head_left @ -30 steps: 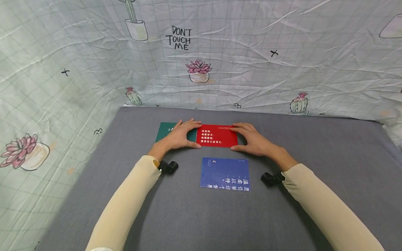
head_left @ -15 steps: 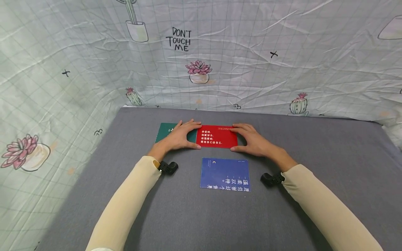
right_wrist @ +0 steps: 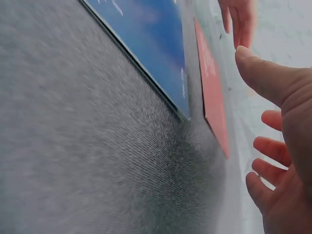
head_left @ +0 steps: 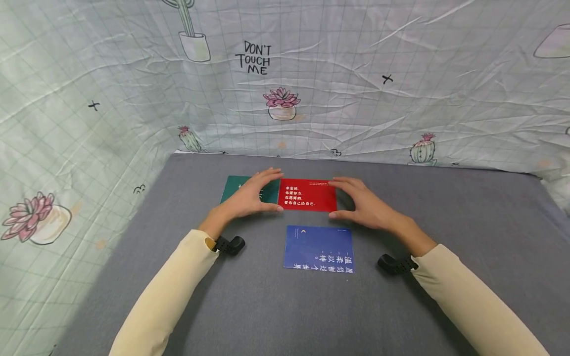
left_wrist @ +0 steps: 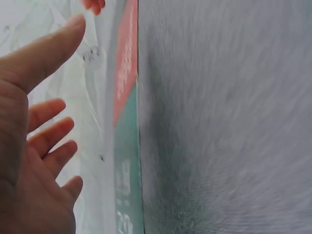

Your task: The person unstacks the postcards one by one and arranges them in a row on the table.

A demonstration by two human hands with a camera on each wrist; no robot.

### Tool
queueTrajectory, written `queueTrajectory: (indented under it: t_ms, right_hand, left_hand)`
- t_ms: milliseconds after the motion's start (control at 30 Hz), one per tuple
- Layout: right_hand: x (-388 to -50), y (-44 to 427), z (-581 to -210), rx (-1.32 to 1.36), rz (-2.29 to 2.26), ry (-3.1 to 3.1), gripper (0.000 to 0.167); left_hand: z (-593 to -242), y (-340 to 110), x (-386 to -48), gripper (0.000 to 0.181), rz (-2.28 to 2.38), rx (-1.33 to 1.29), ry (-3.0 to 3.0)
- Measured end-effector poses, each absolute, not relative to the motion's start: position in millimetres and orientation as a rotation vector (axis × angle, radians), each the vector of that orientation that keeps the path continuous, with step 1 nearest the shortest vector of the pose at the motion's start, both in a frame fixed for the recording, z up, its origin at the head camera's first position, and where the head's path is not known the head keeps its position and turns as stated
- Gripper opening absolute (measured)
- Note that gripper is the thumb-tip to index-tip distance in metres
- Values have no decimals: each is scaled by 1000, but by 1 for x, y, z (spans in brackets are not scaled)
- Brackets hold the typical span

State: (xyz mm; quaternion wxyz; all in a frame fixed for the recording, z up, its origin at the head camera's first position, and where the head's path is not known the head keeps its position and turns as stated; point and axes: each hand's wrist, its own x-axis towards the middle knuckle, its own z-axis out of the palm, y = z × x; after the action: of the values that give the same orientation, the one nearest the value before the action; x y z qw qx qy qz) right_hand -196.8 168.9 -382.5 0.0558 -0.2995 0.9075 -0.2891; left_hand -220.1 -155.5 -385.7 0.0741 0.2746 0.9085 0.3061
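Observation:
A red card (head_left: 307, 195) with white writing lies flat towards the back of the table, its left edge meeting a green card (head_left: 232, 187). My left hand (head_left: 249, 195) hovers over the green card, thumb and fingers spread apart and holding nothing. At the red card's right end, my right hand (head_left: 365, 202) is raised with thumb and fingers apart, also holding nothing. In both wrist views the hands appear lifted off the cards. Closer to me lies a blue card (head_left: 318, 247), its writing turned sideways. Part of the green card is hidden behind my left hand.
Grey cloth (head_left: 267, 316) covers the table. A pale printed curtain (head_left: 338, 99) hangs along the back and left side. Each wrist carries a black camera, the left camera (head_left: 230, 245) and the right camera (head_left: 396, 264).
Both hands have come off the red card's ends and drawn slightly back and apart. The left hand moved left, the right hand right. The cards have stayed in place.

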Motion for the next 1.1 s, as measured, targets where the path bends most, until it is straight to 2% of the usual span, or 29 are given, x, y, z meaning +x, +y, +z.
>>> queueTrajectory:
  t_ms: [300, 700, 1100]
  right_hand:
    - [-167, 175, -375, -969, -887, 2760, 79]
    - [-131, 180, -370, -1023, -897, 2767, 78]
    - [-108, 184, -379, -1041, -1001, 2723, 76]
  left_hand:
    - [-376, -146, -184, 87, 1072, 837, 2681]
    - [-385, -138, -141, 89, 1063, 837, 2622]
    - [-392, -136, -125, 91, 1084, 851, 2596]
